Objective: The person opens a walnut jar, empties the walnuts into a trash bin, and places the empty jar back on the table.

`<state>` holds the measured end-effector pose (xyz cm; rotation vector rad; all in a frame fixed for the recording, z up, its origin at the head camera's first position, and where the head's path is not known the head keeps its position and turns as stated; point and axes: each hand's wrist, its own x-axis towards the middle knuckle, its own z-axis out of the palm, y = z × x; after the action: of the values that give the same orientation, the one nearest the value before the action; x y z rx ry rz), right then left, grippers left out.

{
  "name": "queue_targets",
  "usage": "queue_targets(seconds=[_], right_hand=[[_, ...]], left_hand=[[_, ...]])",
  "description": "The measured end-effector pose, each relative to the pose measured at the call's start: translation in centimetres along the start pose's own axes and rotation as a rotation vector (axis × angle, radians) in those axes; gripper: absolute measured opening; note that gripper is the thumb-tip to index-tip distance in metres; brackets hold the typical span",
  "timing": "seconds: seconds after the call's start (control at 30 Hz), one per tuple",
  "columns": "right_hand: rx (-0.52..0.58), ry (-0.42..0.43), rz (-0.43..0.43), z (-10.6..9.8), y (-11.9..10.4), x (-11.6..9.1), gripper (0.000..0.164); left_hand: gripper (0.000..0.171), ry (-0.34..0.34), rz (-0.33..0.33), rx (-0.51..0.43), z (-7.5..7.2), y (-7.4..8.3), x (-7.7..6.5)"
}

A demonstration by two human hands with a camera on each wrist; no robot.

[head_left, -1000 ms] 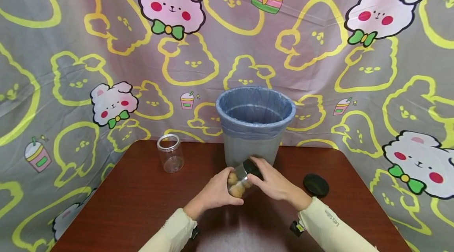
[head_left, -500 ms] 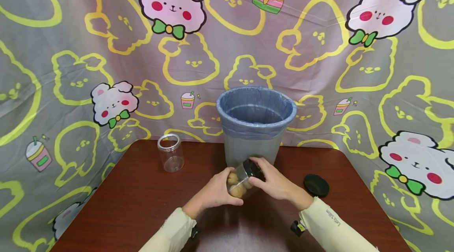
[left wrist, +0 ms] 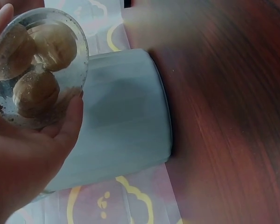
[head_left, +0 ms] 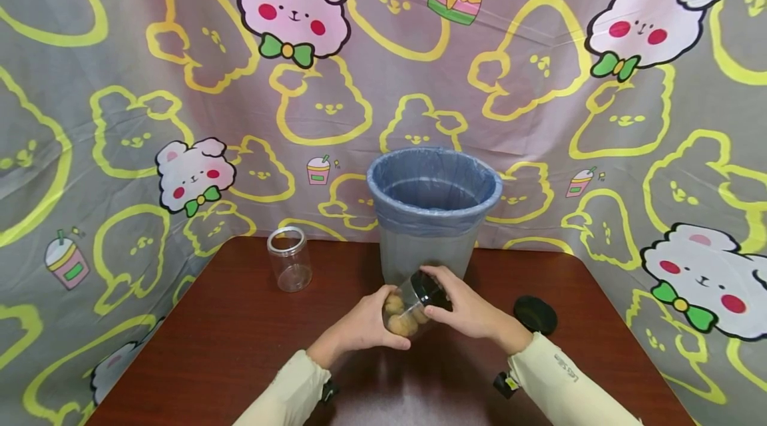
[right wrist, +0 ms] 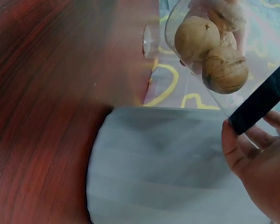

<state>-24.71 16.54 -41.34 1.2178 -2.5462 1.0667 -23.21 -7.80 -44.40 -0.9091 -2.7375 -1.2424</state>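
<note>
A clear jar of walnuts is held tilted above the table, in front of the bin. My left hand grips its lower end; in the left wrist view several walnuts show through the jar's bottom. The fingers of my right hand curl round the black lid at the upper end. In the right wrist view the lid sits on the jar's mouth, and walnuts lie toward the other end.
A grey bin with a blue liner stands behind the hands. At the left on the dark red table is a second clear jar without a lid. Another black lid lies at the right. Patterned cloth hangs behind.
My right hand and the black lid have turned slightly on the jar. The left hand stays nearly still, and the jar keeps its place.
</note>
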Motion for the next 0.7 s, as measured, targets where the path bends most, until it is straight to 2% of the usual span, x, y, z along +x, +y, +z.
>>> queue_targets(seconds=[0.23, 0.37, 0.53, 0.7], right_hand=[[0.023, -0.046, 0.061, -0.1, -0.1, -0.3, 0.065], [0.025, -0.023, 0.129, 0.1, -0.3, -0.2, 0.062], [-0.032, 0.021, 0.216, 0.4, -0.6, 0.0, 0.062], [-0.048, 0.025, 0.252, 0.6, -0.7, 0.1, 0.061]], left_hand=[[0.090, 0.018, 0.004, 0.051, 0.5, 0.0, 0.1], [0.091, 0.031, 0.011, 0.075, 0.8, 0.1, 0.2], [0.092, 0.058, -0.006, 0.080, 1.0, 0.3, 0.2], [0.092, 0.078, -0.028, 0.109, 1.3, 0.5, 0.3]])
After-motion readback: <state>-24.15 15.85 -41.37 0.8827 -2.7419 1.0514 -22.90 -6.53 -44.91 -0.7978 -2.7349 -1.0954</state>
